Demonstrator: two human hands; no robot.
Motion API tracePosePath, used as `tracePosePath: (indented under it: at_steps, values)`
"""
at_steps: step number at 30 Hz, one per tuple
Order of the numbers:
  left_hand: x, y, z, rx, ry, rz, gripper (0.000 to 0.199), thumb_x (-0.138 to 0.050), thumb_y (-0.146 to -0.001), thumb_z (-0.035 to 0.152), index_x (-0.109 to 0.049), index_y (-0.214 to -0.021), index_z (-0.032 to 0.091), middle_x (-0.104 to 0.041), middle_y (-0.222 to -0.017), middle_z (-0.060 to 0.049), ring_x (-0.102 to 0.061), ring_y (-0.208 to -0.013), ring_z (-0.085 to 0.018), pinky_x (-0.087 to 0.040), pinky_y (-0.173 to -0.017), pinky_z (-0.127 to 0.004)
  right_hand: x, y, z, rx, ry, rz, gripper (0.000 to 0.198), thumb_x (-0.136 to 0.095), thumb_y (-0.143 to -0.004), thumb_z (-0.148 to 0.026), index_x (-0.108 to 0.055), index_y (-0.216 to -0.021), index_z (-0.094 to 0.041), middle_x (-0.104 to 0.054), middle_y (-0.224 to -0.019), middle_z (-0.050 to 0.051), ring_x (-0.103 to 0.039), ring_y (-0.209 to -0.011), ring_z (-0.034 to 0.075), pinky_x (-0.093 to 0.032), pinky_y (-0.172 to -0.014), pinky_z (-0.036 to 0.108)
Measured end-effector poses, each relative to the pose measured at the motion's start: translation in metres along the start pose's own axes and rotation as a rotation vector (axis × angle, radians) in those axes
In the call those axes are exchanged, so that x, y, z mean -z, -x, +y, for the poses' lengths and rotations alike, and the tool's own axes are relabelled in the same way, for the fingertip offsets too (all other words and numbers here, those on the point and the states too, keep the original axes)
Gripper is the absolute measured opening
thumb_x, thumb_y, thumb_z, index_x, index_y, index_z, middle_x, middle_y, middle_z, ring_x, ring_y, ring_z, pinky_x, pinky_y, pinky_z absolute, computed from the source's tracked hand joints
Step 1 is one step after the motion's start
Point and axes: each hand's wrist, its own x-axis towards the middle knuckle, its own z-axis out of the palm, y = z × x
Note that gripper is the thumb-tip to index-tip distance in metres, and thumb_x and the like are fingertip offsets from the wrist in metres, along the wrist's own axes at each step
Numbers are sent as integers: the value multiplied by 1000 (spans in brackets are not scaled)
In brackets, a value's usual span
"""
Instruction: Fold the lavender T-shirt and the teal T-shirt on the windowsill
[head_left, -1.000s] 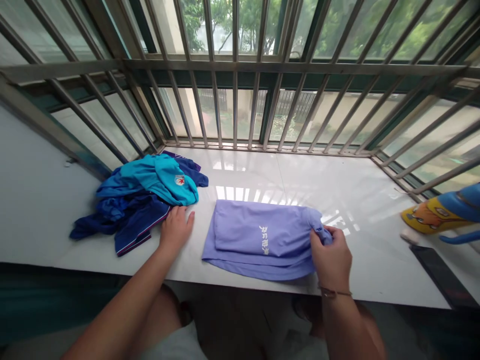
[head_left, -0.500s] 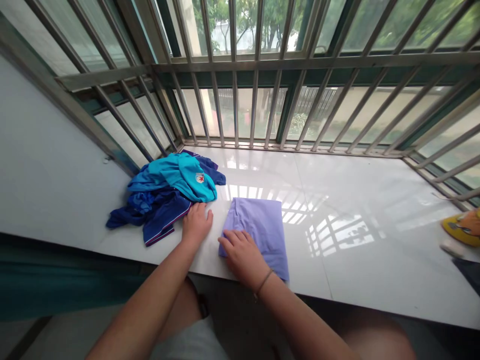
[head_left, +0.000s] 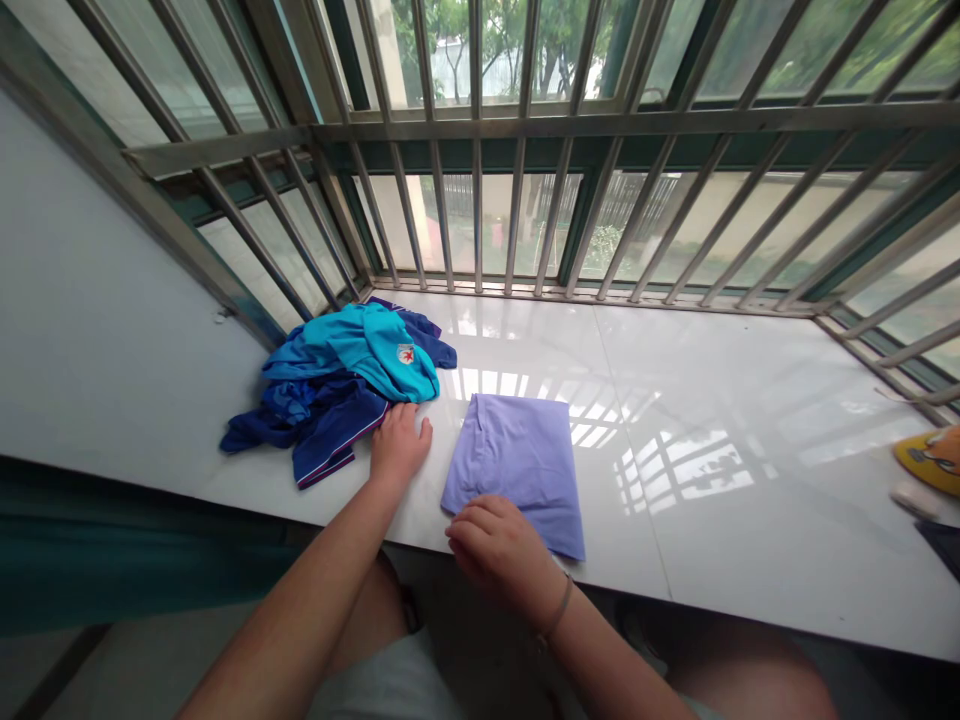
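My left hand [head_left: 401, 447] lies open on the white ledge, its fingertips at the hem of a dark blue garment [head_left: 330, 425] with a pink-and-white trim. That garment belongs to a crumpled heap, topped by a turquoise garment [head_left: 360, 345] bearing a small red-and-white badge. A lilac cloth [head_left: 525, 450], folded into a flat, roughly square bundle, rests to the right of my left hand. Over its near edge is my right hand [head_left: 499, 550], fingers loosely bent and thumb hidden; no hold on the fabric shows. A thin bracelet circles the right wrist.
The glossy white ledge [head_left: 720, 540] runs along a barred window [head_left: 517, 215]. A yellow item [head_left: 930, 458] with a printed picture lies at the far right, beside a small whitish object [head_left: 913, 500] and a dark flat item [head_left: 941, 545].
My right hand has drawn back toward me from the lilac cloth's left part to its near edge, its fingers more bent. My left hand stays by the heap. The view has shifted slightly.
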Motion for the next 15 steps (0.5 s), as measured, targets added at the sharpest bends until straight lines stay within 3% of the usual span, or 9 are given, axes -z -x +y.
tracePosePath:
  at_steps: [4, 8, 12, 15]
  values:
    - [0, -1, 1, -2, -4, 4, 32, -52, -105, 35, -69, -127, 18, -73, -129, -17, -66, -123, -35, -53, -92, -43, 17, 9, 12, -192, 112, 144, 25, -60, -107, -24, -69, -130, -25, -75, -134, 11, -63, -132, 31, -49, -117, 54]
    - [-1, 1, -5, -16, 15, 7, 31, -51, -105, 35, -70, -124, 18, -73, -127, -18, -66, -121, -35, -53, -93, -44, 22, 26, 36, -335, 297, 197, 37, -64, -105, -30, -65, -142, -24, -64, -154, 16, -51, -148, 41, -39, -124, 68]
    - [0, -6, -9, -92, 146, 6, 26, -49, -105, 31, -73, -103, 22, -77, -113, -13, -69, -111, -30, -52, -97, -42, 39, 29, 69, -400, 322, 229, 35, -58, -108, -33, -66, -140, -22, -64, -150, 17, -55, -144, 39, -46, -120, 62]
    - [-4, -27, 12, -71, 307, -63, 32, -46, -108, 37, -73, -99, 22, -78, -102, -10, -70, -95, -26, -53, -89, -37, 59, 13, 104, -462, 339, 250, 36, -50, -111, -33, -66, -140, -18, -66, -146, 18, -59, -138, 35, -48, -119, 55]
